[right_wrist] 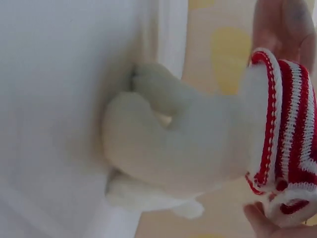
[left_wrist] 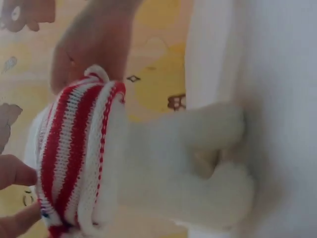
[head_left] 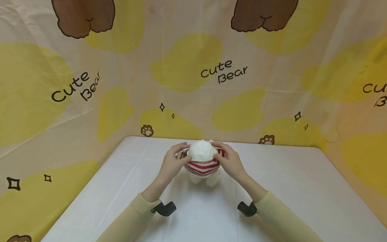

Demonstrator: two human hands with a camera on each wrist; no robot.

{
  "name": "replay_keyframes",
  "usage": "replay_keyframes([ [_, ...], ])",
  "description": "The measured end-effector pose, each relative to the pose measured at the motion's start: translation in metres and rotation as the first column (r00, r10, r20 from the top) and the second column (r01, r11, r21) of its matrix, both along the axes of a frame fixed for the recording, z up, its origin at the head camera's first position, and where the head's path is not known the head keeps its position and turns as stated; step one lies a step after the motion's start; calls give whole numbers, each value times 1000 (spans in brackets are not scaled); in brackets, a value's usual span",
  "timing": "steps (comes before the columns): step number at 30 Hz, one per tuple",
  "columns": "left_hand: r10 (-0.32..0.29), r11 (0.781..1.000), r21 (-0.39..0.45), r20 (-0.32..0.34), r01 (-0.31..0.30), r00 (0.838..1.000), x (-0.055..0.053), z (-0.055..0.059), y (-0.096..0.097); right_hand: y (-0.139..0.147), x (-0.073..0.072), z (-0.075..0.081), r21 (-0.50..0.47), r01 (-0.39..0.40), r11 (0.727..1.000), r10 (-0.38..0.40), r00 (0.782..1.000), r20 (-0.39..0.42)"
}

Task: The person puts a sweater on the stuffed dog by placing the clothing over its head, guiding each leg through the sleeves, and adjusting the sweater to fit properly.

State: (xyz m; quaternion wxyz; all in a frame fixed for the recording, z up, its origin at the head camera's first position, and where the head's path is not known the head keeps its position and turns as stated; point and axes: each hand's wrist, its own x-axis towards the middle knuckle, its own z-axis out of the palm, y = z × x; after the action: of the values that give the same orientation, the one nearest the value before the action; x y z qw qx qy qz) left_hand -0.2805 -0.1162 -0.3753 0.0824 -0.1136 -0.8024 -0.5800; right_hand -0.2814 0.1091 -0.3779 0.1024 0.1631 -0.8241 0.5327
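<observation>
Striped garment [head_left: 202, 167] between left grip [head_left: 173, 158] and right grip [head_left: 230, 160].
I see both pinch its sides, equally near; the plush toy [left_wrist: 158, 161] stands upright inside it, legs below.

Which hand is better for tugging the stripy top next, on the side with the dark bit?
Probably the left hand: it grips the striped knit beside the dark patch, while the right hand holds the opposite side.

Creased peach cloth [head_left: 281, 80] hangs as walls behind and on both sides, printed with yellow blotches [head_left: 187, 64], black "Cute Bear" lettering [head_left: 232, 74], sparkles [head_left: 162, 107], brown paw prints [head_left: 147, 130] and cropped bear figures [head_left: 84, 16]. A white, round-cornered surface [head_left: 302, 188] meets the back cloth under soft light.
</observation>
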Motion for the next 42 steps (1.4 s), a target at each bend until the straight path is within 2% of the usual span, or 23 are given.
replay_keyframes([
  [1,15,999,-45,-86,-19,996,2,2,0,0,1,1,31,24,999,-22,998,-65],
  [3,15,992,-115,-228,-42,973,3,5,1,0,3,4,65,20,998,-11,989,-145],
  [5,-23,987,-158,-288,-24,957,3,7,3,0,3,5,97,-5,995,19,988,-151],
  [7,-78,982,-186,-265,28,961,0,9,4,-1,3,6,120,-27,992,39,994,-98],
  [9,-119,972,-222,-189,75,975,-4,9,6,-1,3,6,139,-44,989,50,998,-37],
  [11,-132,962,-256,-114,99,985,-8,11,6,-1,2,5,148,-51,988,51,999,4],
  [13,-146,946,-303,-71,119,987,-13,14,6,-1,2,4,144,-51,988,48,999,20],
  [17,-180,912,-387,-79,137,980,-21,24,7,0,1,2,137,-46,990,50,998,-23],
  [22,-212,872,-466,-82,150,974,-25,32,10,-1,0,-2,110,-62,992,69,996,-60],
  [26,-213,856,-493,-67,153,975,-27,33,12,-2,0,-3,97,-67,993,75,994,-77],
  [30,-227,849,-498,-39,178,973,-27,33,13,-2,0,-4,97,-58,994,67,993,-93],
  [34,-230,853,-492,-58,173,971,-28,28,15,-1,0,-4,107,-47,993,56,995,-87],
  [39,-214,871,-469,-86,150,973,-29,20,19,1,9,-2,100,45,994,-44,999,-14],
  [42,-204,881,-450,-82,147,976,-29,19,21,6,21,-2,46,134,990,-136,990,36],
])
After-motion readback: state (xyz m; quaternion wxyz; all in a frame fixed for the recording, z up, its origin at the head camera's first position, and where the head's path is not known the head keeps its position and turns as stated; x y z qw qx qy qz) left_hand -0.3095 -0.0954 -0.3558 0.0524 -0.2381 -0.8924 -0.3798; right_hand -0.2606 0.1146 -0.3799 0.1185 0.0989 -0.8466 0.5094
